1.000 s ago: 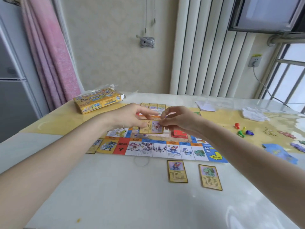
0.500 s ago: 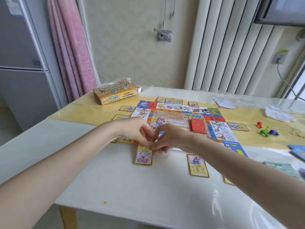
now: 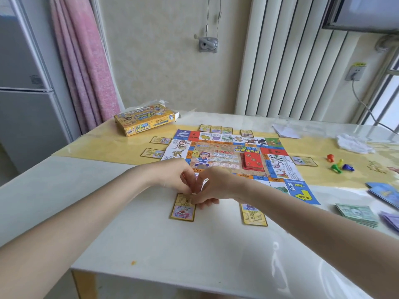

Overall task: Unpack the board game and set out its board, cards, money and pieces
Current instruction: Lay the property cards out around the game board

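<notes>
The game board (image 3: 226, 156) lies open on the table with a red card stack (image 3: 252, 161) on its middle. My left hand (image 3: 179, 178) and right hand (image 3: 213, 186) meet at the board's near edge. Their curled fingertips pinch the far end of a yellow card (image 3: 183, 209) that lies flat on the table. A second yellow card (image 3: 253, 214) lies to its right. More cards lie to the left of the board (image 3: 152, 153), along its far edge (image 3: 216, 128) and to its right (image 3: 303, 161). Coloured pawns (image 3: 340, 165) and green money (image 3: 356, 213) are at the right.
The yellow game box (image 3: 142, 121) sits at the table's back left. At the right edge lie purple notes (image 3: 390, 220) and blue cards (image 3: 384, 193). White paper (image 3: 286, 131) and a crumpled bag (image 3: 354, 144) lie at the back right. The table's near corner (image 3: 73, 270) is close by.
Both hands came from over the board's middle toward me and set the yellow card down on the table in front of the board. My view has swung left and down.
</notes>
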The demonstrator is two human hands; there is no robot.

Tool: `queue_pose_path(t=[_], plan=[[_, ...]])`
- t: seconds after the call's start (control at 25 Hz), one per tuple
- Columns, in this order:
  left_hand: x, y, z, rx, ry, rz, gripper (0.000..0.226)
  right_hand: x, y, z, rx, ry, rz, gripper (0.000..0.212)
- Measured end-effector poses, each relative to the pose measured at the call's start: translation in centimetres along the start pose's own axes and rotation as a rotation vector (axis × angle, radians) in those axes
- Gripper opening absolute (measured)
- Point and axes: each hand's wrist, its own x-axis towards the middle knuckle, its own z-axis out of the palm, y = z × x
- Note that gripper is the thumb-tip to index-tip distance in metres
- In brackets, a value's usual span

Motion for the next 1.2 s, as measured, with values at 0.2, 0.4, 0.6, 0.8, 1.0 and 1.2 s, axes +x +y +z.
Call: queue_pose_path(t=[0.2, 0.4, 0.6, 0.8, 1.0, 1.2], plan=[[2.4, 4.2, -0.8, -0.144, 0.148, 0.126, 0.009, -3.0, 1.3, -6.4, -0.013, 0.135, -0.002, 0.010], [8.5, 12.1, 2.4, -0.103, 0.077, 0.242, 0.016, -9.4, 8.2, -15.5, -0.367, 0.294, 0.135, 0.016], [13.8, 19.6, 6.3, 0.069, -0.036, 0.351, 0.021, -14.2, 14.5, -18.8, -0.619, 0.215, 0.353, 0.022], [17.6, 23.2, 8.6, 0.133, -0.067, 0.359, 0.021, -15.4, 19.5, -20.8, -0.693, 0.388, 0.587, 0.034], [20.0, 24.6, 10.1, 0.111, -0.089, 0.350, 0.023, -15.3, 21.9, -21.0, -0.640, 0.327, 0.766, 0.057], [20.9, 24.9, 10.8, 0.035, -0.062, 0.344, 0.024, -15.1, 22.7, -22.0, -0.394, 0.278, 0.832, 0.073]])
